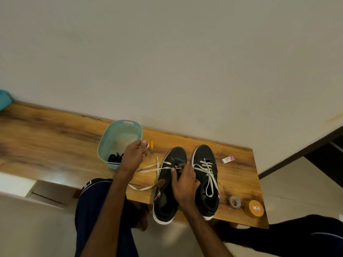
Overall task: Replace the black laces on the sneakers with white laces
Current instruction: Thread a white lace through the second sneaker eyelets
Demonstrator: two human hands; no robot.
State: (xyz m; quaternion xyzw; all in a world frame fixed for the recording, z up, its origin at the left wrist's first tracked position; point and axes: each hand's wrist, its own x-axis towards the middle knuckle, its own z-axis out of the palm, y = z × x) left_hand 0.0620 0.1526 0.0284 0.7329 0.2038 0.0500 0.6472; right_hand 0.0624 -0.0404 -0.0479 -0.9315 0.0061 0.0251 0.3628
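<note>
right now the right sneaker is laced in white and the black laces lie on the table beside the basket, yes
Not quite: the head view shows the black laces inside the teal basket, not beside it. The right sneaker is laced in white.

The right hand (185, 184) is covering the eyelets of the left sneaker (164, 201). The left hand (132, 156) is hiding the end of the white lace (146, 168) and part of the black laces (113, 158). A teal cloth (4, 99) is running off the left edge.
</note>
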